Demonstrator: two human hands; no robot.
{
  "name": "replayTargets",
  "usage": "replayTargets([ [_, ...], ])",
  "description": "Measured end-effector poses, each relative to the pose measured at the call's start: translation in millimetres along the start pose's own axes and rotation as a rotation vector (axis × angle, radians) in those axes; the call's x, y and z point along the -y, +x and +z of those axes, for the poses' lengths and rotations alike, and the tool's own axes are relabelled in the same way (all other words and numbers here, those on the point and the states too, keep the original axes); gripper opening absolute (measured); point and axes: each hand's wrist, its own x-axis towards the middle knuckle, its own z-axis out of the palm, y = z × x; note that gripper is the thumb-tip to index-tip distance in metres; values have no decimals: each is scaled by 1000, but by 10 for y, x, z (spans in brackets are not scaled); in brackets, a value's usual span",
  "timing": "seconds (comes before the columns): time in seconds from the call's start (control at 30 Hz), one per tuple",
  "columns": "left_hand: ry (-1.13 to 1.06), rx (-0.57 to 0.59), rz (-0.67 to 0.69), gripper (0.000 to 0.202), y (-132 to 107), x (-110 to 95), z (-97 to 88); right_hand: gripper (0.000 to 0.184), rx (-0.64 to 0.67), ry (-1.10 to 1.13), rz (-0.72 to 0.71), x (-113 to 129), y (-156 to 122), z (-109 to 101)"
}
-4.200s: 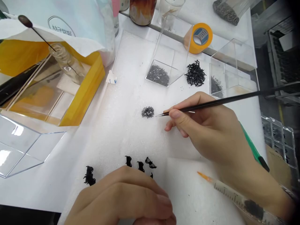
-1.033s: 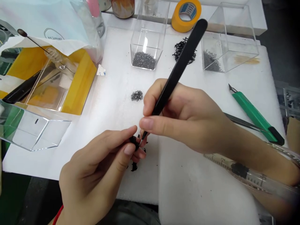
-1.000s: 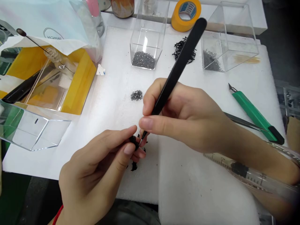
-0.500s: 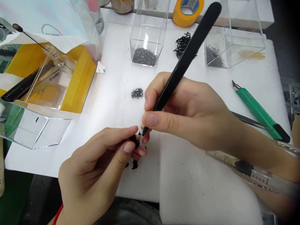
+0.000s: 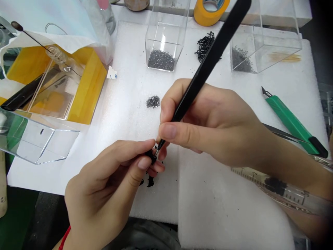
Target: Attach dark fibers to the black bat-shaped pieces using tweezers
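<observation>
White foam pad (image 5: pixel 117 83), acrylic boxes (image 5: pixel 166 45), green craft knife (image 5: pixel 291 119), black tweezers (image 5: pixel 210 59)

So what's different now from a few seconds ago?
The right hand has moved in from the right, carrying its tweezers away from the grey pile to the left hand. The left hand has lifted off the foam and now pinches a small black piece, with the tweezer tip at it. The grey pile and clear box stayed put.
</observation>
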Motion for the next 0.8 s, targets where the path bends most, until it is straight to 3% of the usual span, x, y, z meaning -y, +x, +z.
replayTargets([
  [0.3,27,3,-11,35,-5,-11,-3,7,24,2,-13,-6,6,-25],
  [0.47,38,13,-6,32,-13,-8,-4,25,104,89,12,-21,9,-18],
  [0.57,4,32,-7,34,-6,-4,-9,23,112,94,11,-27,1,-9],
  [0.7,-18,-7,-45,29,-21,-29,8,8,33,-21,-1,42,-23,-71],
  [0.8,-37,-107,-95,26,-60,-52,15,6,-173,-181,-55,160,-48,-199],
])
